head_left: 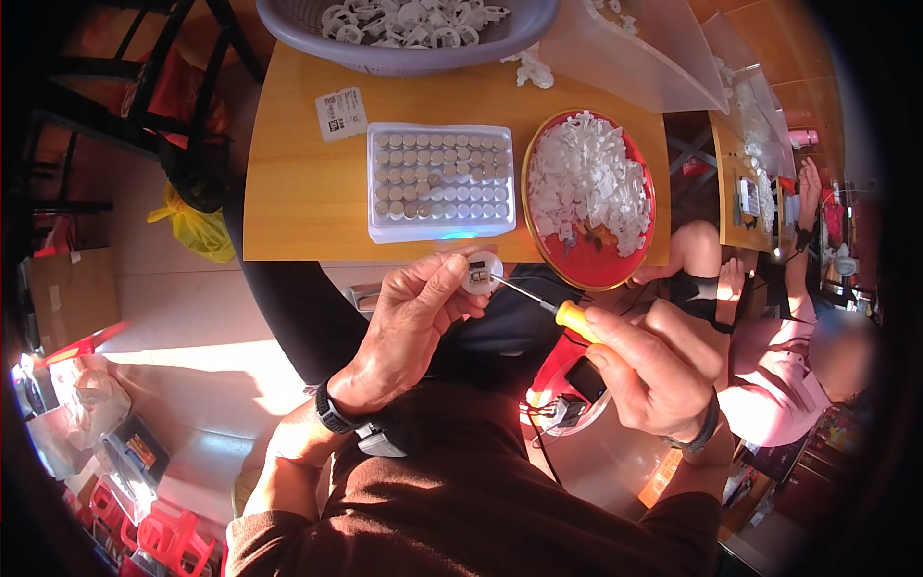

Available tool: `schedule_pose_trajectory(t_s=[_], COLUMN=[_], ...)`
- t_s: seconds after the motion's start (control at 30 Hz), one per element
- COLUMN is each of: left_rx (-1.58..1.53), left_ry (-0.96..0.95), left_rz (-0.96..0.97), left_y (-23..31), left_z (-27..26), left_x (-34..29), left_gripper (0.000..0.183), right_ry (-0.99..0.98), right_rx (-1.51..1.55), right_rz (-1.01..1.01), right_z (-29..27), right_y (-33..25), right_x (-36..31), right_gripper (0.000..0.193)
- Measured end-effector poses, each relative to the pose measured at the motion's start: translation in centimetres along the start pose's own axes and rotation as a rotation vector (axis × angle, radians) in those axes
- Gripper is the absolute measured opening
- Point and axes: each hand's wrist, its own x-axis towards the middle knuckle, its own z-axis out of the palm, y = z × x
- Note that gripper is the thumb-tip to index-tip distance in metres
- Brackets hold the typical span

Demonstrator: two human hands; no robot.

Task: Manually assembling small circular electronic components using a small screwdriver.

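Left hand [409,322] pinches small white round part [482,273] in closed fingers above table [298,202]. Right hand [659,370] grips screwdriver [548,306] tight, tip touching part.

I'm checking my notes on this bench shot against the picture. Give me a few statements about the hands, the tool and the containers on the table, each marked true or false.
1. The left hand pinches a small round white part. True.
2. The right hand holds a pair of pliers. False: it holds a screwdriver with a yellow-orange handle.
3. The screwdriver's tip points at the white part. True.
4. The red round tray lies left of the white compartment tray. False: it lies to its right.
5. The red tray holds small white plastic pieces. True.
6. The grey basket at the table's far edge is empty. False: it holds white ring-like parts.
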Motion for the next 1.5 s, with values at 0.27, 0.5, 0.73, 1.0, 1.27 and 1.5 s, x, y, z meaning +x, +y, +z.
schedule_pose_trajectory(t_s=[0.27, 0.5, 0.73, 1.0, 1.27, 1.5], left_rx=[-0.103, -0.13, -0.154, -0.172, -0.188, -0.091], left_ry=[-0.152, -0.17, -0.239, -0.257, -0.247, -0.223], left_rz=[-0.101, -0.221, -0.211, -0.225, -0.237, -0.19], left_y=[0.3, 0.2, -0.1, -0.3, -0.6, -1.1], left_z=[0.4, 0.8, 0.4, 0.2, 0.2, 0.3], left_x=[0.0, 0.0, 0.2, 0.3, 0.4, 0.2], left_gripper=[0.037, 0.042, 0.043, 0.042, 0.04, 0.037], right_ry=[0.036, -0.051, -0.023, -0.047, -0.097, -0.167], right_rx=[0.019, 0.029, 0.036, 0.021, 0.01, -0.09], right_rz=[0.101, 0.162, 0.119, 0.084, 0.065, 0.044], right_z=[-1.4, -2.1, -1.9, -1.9, -2.1, -1.6], right_y=[-0.4, -0.8, -0.7, -0.7, -0.6, -1.3], right_x=[0.1, 0.0, 0.4, 1.0, 1.2, 0.6], right_gripper=[0.029, 0.023, 0.026, 0.027, 0.028, 0.028])
